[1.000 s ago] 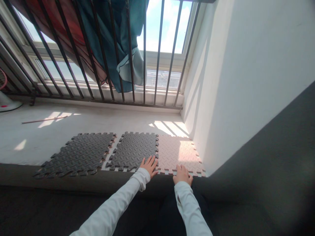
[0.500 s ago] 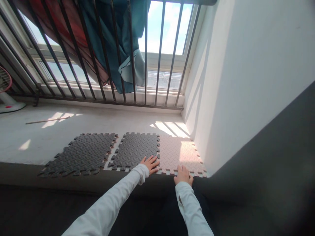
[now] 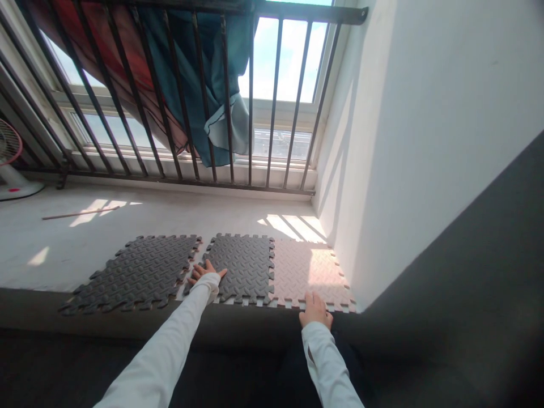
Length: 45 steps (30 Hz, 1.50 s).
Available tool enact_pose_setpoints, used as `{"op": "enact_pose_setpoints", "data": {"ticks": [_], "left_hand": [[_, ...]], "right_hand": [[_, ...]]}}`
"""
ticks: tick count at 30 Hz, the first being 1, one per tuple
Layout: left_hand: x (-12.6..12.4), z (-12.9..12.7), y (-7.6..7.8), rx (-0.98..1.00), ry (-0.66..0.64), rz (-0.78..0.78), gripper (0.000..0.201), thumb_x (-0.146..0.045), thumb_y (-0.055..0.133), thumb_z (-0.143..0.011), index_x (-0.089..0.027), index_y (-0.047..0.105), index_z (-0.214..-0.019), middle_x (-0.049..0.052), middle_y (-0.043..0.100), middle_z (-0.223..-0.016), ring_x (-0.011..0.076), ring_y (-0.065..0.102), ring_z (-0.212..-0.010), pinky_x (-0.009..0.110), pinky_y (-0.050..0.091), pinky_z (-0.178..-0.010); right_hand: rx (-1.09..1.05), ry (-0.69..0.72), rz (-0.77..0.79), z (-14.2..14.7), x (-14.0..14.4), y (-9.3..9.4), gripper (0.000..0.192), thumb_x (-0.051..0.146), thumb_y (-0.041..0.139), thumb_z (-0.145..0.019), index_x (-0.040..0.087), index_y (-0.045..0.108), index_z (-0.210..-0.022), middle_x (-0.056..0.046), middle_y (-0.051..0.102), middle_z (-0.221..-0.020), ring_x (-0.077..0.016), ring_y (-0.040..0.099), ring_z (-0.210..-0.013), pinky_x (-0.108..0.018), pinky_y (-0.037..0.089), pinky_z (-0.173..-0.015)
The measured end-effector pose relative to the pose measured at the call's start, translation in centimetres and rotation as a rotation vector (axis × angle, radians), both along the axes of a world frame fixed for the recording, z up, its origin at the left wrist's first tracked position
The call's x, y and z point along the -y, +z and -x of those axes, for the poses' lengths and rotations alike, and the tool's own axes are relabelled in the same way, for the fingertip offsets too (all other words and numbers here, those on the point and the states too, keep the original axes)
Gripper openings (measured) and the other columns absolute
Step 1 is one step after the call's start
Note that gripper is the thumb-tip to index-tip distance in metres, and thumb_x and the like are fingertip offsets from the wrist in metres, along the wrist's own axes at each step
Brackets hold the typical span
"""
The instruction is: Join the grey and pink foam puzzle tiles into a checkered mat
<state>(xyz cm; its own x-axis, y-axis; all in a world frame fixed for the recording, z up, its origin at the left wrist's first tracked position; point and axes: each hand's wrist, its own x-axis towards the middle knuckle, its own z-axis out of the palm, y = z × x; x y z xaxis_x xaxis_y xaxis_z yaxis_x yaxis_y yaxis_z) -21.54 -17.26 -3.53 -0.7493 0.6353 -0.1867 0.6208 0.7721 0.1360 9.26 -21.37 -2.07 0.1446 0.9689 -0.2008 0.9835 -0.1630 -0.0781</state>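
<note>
Viewing from the head camera, locate three foam interlocking tiles lying flat in a row on a white window ledge (image 3: pixel 170 207): a left dark gray tile (image 3: pixel 144 266), a middle dark gray tile (image 3: pixel 244 260) and a pink tile (image 3: pixel 295 269). All three carry a raised tread pattern and toothed edges. The middle dark gray tile and the pink tile meet edge to edge. A narrow gap separates the two dark gray tiles. The near left corner of the left dark gray tile projects past the ledge's front edge. The pink tile lies just beside the white wall (image 3: pixel 425 141), partly in sunlight.

The left hand (image 3: pixel 206 272) lies palm down over the left margin of the middle dark gray tile, fingers fanned wide and reaching toward the gap; it grasps nothing. The right hand (image 3: pixel 315 311) is at the near edge of the pink tile, fingers slightly bent and fingertips on its upper surface; whether it grips the edge cannot be told. White sleeves (image 3: pixel 170 340) cover both arms.

Behind the tiles stands a dark metal railing (image 3: pixel 314 12), with teal fabric (image 3: pixel 215 85) and red fabric (image 3: pixel 140 85) beyond it. A thin stick (image 3: pixel 80 214) lies farther left, near a fan (image 3: pixel 19 187).
</note>
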Motion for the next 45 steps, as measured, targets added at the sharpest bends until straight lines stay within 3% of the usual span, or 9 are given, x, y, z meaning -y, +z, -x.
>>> {"op": "enact_pose_setpoints", "data": {"ticks": [4, 12, 18, 20, 24, 27, 32, 39, 45], "left_hand": [[0.1, 2.6, -0.6, -0.023, -0.037, -0.018, 0.078, -0.059, 0.049, -0.065, -0.02, 0.028, -0.13, 0.016, 0.036, -0.13, 0.0333, 0.031, -0.119, 0.05, 0.025, -0.095], [-0.1, 2.7, -1.2, -0.069, -0.092, -0.072, 0.076, -0.055, 0.052, -0.065, -0.017, 0.031, -0.127, 0.016, 0.038, -0.128, 0.0278, 0.034, -0.118, 0.036, 0.027, -0.097], [-0.3, 1.2, 0.0, -0.123, -0.096, -0.004, 0.066, -0.048, 0.049, -0.071, -0.018, 0.032, -0.128, 0.015, 0.03, -0.134, 0.0315, 0.023, -0.123, 0.048, 0.022, -0.098], [-0.5, -1.0, 0.6, -0.183, -0.253, -0.007, 0.058, -0.038, 0.045, -0.076, -0.02, 0.03, -0.129, 0.01, 0.023, -0.139, 0.0286, 0.013, -0.127, 0.05, 0.016, -0.1], [-0.5, -7.2, 0.4, -0.029, -0.852, 0.002, 0.05, -0.035, 0.033, -0.082, -0.029, 0.026, -0.131, -0.001, 0.026, -0.139, 0.0191, 0.017, -0.127, 0.045, 0.008, -0.104], [-0.1, -10.9, -1.0, 0.06, -1.04, 0.004, 0.051, -0.038, 0.029, -0.082, -0.028, 0.024, -0.132, -0.002, 0.022, -0.14, 0.0194, 0.017, -0.128, 0.048, 0.011, -0.103], [0.5, -12.6, -2.2, 0.048, -1.009, 0.002, 0.053, -0.037, 0.03, -0.081, -0.026, 0.024, -0.132, -0.002, 0.017, -0.141, 0.0194, 0.013, -0.129, 0.049, 0.012, -0.102], [-0.8, -13.0, 0.5, 0.104, -0.991, 0.038, 0.043, -0.039, 0.027, -0.082, -0.032, 0.04, -0.123, -0.002, 0.03, -0.137, 0.0199, 0.023, -0.126, 0.052, 0.017, -0.1], [-3.9, -13.0, 0.5, 0.1, -0.916, 0.066, 0.055, -0.039, 0.03, -0.081, -0.023, 0.022, -0.133, 0.001, 0.012, -0.142, 0.0194, 0.014, -0.128, 0.047, 0.018, -0.101]], "right_hand": [[-0.004, -0.017, -0.023, 0.2, -0.3, 0.0, 0.049, 0.015, 0.044, -0.067, 0.028, 0.044, -0.115, -0.003, 0.035, -0.13, -0.0178, 0.031, -0.116, -0.037, 0.034, -0.084], [-0.014, -0.033, -0.038, 0.4, -0.4, 0.0, 0.047, 0.015, 0.045, -0.066, 0.028, 0.046, -0.111, -0.003, 0.037, -0.128, -0.018, 0.031, -0.115, -0.036, 0.034, -0.083], [-0.013, -0.043, -0.047, 0.6, -0.5, 0.0, 0.046, 0.015, 0.044, -0.067, 0.028, 0.046, -0.112, -0.003, 0.039, -0.126, -0.019, 0.033, -0.113, -0.037, 0.035, -0.082], [-0.013, -0.045, -0.047, 0.6, -0.5, 0.0, 0.046, 0.015, 0.044, -0.067, 0.028, 0.046, -0.112, -0.004, 0.039, -0.125, -0.0193, 0.033, -0.113, -0.038, 0.034, -0.081], [-0.008, -0.041, -0.045, 0.5, -0.5, -0.1, 0.047, 0.014, 0.043, -0.068, 0.029, 0.046, -0.112, -0.003, 0.039, -0.126, -0.0191, 0.032, -0.113, -0.038, 0.034, -0.082], [-0.001, -0.04, -0.049, 0.4, -0.4, 0.0, 0.046, 0.015, 0.043, -0.068, 0.03, 0.046, -0.111, -0.002, 0.039, -0.126, -0.018, 0.032, -0.113, -0.036, 0.034, -0.082], [0.01, -0.041, -0.047, 0.4, -0.4, 0.1, 0.048, 0.015, 0.046, -0.065, 0.03, 0.046, -0.111, -0.001, 0.039, -0.126, -0.0172, 0.034, -0.113, -0.035, 0.036, -0.081], [0.01, -0.037, -0.047, 0.7, -0.6, 0.2, 0.045, 0.016, 0.044, -0.068, 0.028, 0.046, -0.111, -0.004, 0.04, -0.125, -0.0207, 0.035, -0.111, -0.039, 0.037, -0.079], [0.006, -0.027, -0.061, 0.6, -0.4, 0.2, 0.046, 0.014, 0.043, -0.067, 0.028, 0.046, -0.111, -0.004, 0.04, -0.126, -0.0202, 0.034, -0.113, -0.038, 0.037, -0.078]]}}
